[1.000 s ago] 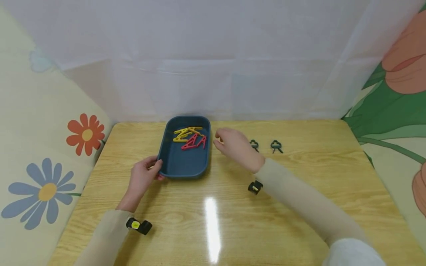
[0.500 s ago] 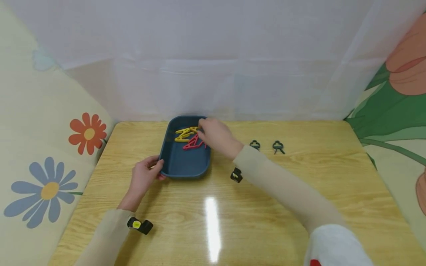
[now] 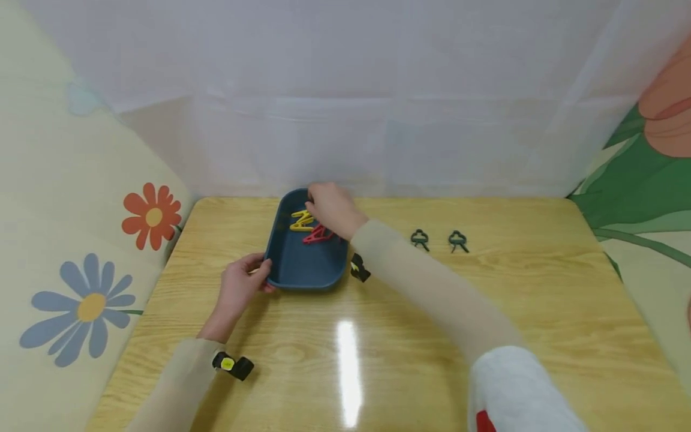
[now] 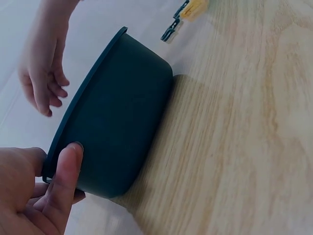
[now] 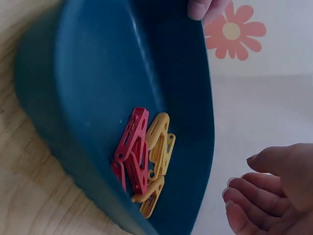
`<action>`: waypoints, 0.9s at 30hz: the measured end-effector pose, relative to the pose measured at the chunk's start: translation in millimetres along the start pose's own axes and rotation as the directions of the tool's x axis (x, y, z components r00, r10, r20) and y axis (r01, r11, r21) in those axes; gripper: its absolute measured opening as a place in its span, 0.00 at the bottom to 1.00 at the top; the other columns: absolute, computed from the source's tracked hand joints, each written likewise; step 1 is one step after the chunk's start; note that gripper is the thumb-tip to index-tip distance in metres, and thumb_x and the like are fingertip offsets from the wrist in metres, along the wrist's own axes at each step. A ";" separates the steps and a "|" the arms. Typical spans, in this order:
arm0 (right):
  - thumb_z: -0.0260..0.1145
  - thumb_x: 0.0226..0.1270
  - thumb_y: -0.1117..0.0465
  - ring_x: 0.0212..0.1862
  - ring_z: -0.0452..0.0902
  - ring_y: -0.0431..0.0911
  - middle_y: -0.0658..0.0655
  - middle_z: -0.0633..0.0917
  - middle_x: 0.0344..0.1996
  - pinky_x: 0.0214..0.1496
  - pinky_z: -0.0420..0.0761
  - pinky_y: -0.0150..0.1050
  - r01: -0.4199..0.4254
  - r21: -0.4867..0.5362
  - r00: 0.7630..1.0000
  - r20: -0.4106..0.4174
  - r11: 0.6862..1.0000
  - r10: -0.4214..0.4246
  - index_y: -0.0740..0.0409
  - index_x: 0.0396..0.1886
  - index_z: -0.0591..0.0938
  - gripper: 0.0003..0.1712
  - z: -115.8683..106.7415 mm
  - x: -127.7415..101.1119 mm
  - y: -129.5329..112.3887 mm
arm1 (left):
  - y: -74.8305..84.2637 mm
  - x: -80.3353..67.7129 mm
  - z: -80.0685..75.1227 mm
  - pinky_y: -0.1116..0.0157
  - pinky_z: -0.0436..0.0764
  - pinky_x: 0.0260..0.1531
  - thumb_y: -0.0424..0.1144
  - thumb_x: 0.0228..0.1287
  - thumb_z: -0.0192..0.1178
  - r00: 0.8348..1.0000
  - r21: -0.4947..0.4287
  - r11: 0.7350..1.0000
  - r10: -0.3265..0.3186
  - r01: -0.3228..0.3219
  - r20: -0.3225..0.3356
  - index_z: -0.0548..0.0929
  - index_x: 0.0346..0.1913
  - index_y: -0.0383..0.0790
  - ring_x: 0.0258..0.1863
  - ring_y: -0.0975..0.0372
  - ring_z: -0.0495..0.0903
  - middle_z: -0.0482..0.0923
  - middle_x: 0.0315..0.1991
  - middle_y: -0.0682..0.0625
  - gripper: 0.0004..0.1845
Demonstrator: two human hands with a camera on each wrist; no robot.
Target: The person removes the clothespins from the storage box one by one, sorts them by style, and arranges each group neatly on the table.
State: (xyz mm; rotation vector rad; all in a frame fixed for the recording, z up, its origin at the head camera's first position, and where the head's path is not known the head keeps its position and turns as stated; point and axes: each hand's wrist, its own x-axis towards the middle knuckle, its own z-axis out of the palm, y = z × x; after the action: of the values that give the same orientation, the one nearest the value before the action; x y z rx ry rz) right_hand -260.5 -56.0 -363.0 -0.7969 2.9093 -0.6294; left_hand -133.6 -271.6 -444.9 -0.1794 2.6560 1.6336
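Observation:
My left hand (image 3: pixel 241 283) grips the near left corner of a dark blue plastic basin (image 3: pixel 308 264), thumb and fingers pinching its rim. In the left wrist view the left hand (image 4: pixel 39 191) holds the basin's wall (image 4: pixel 117 112). Over the far right part of the basin is my right hand (image 3: pixel 333 207), partly covering the clothespins inside. In the right wrist view the right hand (image 5: pixel 269 196) has loosely bent fingers with nothing between them. Red clothespins (image 5: pixel 133 132) and yellow clothespins (image 5: pixel 157 132) lie together on the basin's floor.
Two dark green clips (image 3: pixel 420 240) (image 3: pixel 458 241) lie on the wooden table (image 3: pixel 432 336), right of the basin. A white cloth (image 3: pixel 335 108) hangs behind the table's back edge. Flower-print panels (image 3: pixel 70 180) flank both sides.
My right hand has moved left from beside the basin to above it, uncovering one green clip. The left hand keeps its grip on the rim.

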 end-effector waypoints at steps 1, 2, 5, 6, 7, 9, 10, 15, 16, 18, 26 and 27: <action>0.63 0.81 0.56 0.35 0.81 0.42 0.52 0.88 0.39 0.37 0.81 0.35 -0.008 0.001 1.000 0.006 1.000 0.008 0.56 0.46 0.85 0.10 1.4 3.3 -1.5 | -0.2 0.2 -0.2 0.71 0.87 0.25 0.35 0.80 0.56 1.000 0.003 1.000 -0.002 0.002 0.001 0.76 0.64 0.20 0.19 0.71 0.84 0.81 0.55 0.23 0.21; 0.63 0.81 0.56 0.35 0.81 0.42 0.52 0.88 0.40 0.38 0.82 0.35 -0.016 0.003 1.000 0.010 1.000 0.016 0.56 0.47 0.85 0.10 3.3 7.0 -3.0 | -0.5 0.3 -0.3 0.71 0.87 0.25 0.35 0.80 0.56 1.000 0.008 1.000 -0.003 0.003 0.000 0.76 0.64 0.20 0.19 0.71 0.84 0.81 0.55 0.23 0.21; 0.63 0.80 0.57 0.36 0.82 0.43 0.53 0.88 0.41 0.39 0.83 0.36 -0.036 0.024 0.999 0.029 0.999 0.035 0.57 0.47 0.86 0.10 9.9 17.7 -6.5 | -1.4 0.4 -0.7 0.71 0.87 0.25 0.34 0.80 0.55 1.000 0.014 1.000 -0.004 0.004 -0.001 0.76 0.65 0.20 0.20 0.71 0.84 0.81 0.54 0.24 0.21; 0.63 0.80 0.57 0.36 0.82 0.43 0.54 0.88 0.42 0.39 0.83 0.36 -0.041 0.033 0.998 0.039 0.999 0.040 0.57 0.47 0.86 0.10 12.4 21.0 -7.3 | -1.7 0.5 -0.9 0.71 0.87 0.25 0.33 0.80 0.55 1.000 0.012 1.000 -0.005 0.005 -0.002 0.77 0.64 0.20 0.20 0.71 0.84 0.82 0.54 0.24 0.20; 0.63 0.81 0.57 0.37 0.82 0.43 0.54 0.88 0.42 0.39 0.83 0.36 -0.047 0.036 0.998 0.048 0.998 0.045 0.57 0.47 0.86 0.09 15.4 24.3 -7.8 | -2.0 0.6 -0.9 0.71 0.87 0.25 0.33 0.80 0.55 1.000 0.010 1.000 -0.005 0.005 -0.004 0.77 0.64 0.20 0.19 0.71 0.84 0.82 0.53 0.24 0.20; 0.62 0.81 0.57 0.37 0.81 0.43 0.54 0.87 0.42 0.39 0.82 0.37 -0.064 0.059 0.996 0.066 0.996 0.060 0.57 0.47 0.85 0.09 21.1 29.7 -8.4 | -2.3 0.5 -0.9 0.71 0.87 0.25 0.33 0.79 0.55 1.000 0.010 1.000 -0.004 0.004 -0.005 0.77 0.64 0.20 0.19 0.71 0.84 0.82 0.53 0.24 0.19; 0.62 0.81 0.57 0.37 0.81 0.44 0.54 0.87 0.42 0.39 0.82 0.37 -0.074 0.067 0.995 0.073 0.995 0.069 0.57 0.47 0.84 0.09 24.2 32.0 -8.5 | -2.5 0.4 -0.9 0.71 0.87 0.25 0.32 0.79 0.56 1.000 0.009 1.000 -0.004 0.004 -0.005 0.77 0.64 0.20 0.19 0.71 0.84 0.82 0.53 0.24 0.19; 0.61 0.82 0.58 0.40 0.82 0.44 0.54 0.86 0.46 0.40 0.84 0.38 -0.132 0.122 0.987 0.106 0.984 0.119 0.57 0.51 0.83 0.09 37.2 39.7 -7.3 | -2.3 -0.4 -0.1 0.70 0.87 0.25 0.34 0.80 0.56 1.000 0.005 1.000 -0.008 0.008 0.000 0.77 0.64 0.21 0.20 0.71 0.84 0.82 0.54 0.24 0.20; 0.61 0.82 0.58 0.42 0.83 0.45 0.54 0.86 0.48 0.42 0.84 0.38 -0.145 0.127 0.985 0.113 0.981 0.131 0.57 0.53 0.84 0.10 39.1 41.4 -7.0 | -2.1 -0.5 0.0 0.70 0.87 0.25 0.34 0.80 0.56 1.000 0.003 1.000 -0.008 0.008 0.001 0.77 0.64 0.21 0.20 0.70 0.84 0.82 0.54 0.24 0.20; 0.60 0.82 0.59 0.47 0.84 0.45 0.54 0.86 0.53 0.46 0.85 0.38 -0.162 0.126 0.981 0.132 0.979 0.146 0.57 0.57 0.84 0.12 42.1 44.0 -6.8 | -1.9 -0.9 0.3 0.70 0.87 0.25 0.34 0.80 0.56 1.000 0.003 1.000 -0.006 0.006 0.000 0.77 0.64 0.21 0.20 0.70 0.85 0.82 0.54 0.24 0.20; 0.55 0.83 0.66 0.62 0.81 0.48 0.56 0.83 0.64 0.61 0.83 0.41 -0.170 0.144 0.974 0.172 0.975 0.144 0.56 0.67 0.81 0.20 61.3 49.5 -1.8 | -3.7 -4.2 3.3 0.70 0.88 0.26 0.34 0.80 0.56 1.000 -0.013 1.000 -0.008 0.008 0.014 0.77 0.64 0.21 0.21 0.69 0.85 0.82 0.54 0.25 0.20; 0.55 0.82 0.67 0.62 0.81 0.49 0.56 0.82 0.65 0.61 0.83 0.41 -0.171 0.150 0.973 0.183 0.974 0.143 0.56 0.68 0.81 0.20 63.2 49.6 -1.8 | -3.8 -4.7 3.4 0.70 0.88 0.26 0.34 0.80 0.56 1.000 -0.013 1.000 -0.011 0.011 0.014 0.77 0.64 0.22 0.21 0.68 0.85 0.82 0.54 0.25 0.20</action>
State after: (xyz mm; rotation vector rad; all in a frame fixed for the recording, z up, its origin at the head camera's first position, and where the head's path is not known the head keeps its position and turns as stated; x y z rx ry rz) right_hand -292.3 -105.6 -417.7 -0.5635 2.6891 -0.7342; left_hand -128.7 -269.9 -449.4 -0.1816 2.6296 1.6431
